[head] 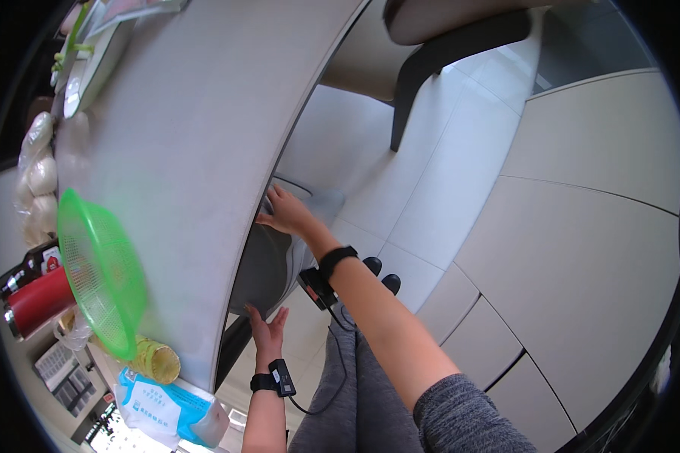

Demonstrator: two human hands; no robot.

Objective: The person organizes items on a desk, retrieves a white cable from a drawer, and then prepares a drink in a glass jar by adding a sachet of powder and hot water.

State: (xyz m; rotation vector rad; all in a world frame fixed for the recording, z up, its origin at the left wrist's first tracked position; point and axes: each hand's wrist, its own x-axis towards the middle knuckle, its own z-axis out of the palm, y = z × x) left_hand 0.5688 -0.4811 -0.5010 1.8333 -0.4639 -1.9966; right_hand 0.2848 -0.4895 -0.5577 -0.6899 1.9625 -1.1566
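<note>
A grey chair (pixel 260 260) stands partly under the edge of a pale table (pixel 187 141). At its far side, my right hand (pixel 286 209) reaches against the chair, close to the table edge; its fingertips are partly hidden, and a firm grip cannot be made out. My left hand (pixel 268 334) is at the chair's near side with thumb and fingers apart, touching or almost touching it. Both wrists wear black straps with small boxes and cables.
The table holds a green plastic colander (pixel 105 272), a red cylindrical container (pixel 39 303), a yellowish glass (pixel 157 360), a blue-and-white tissue pack (pixel 167 407), bagged white round items (pixel 42 175) and a white dish (pixel 96 73). Another chair (pixel 430 51) stands beyond; pale cabinets (pixel 572 255) line the right.
</note>
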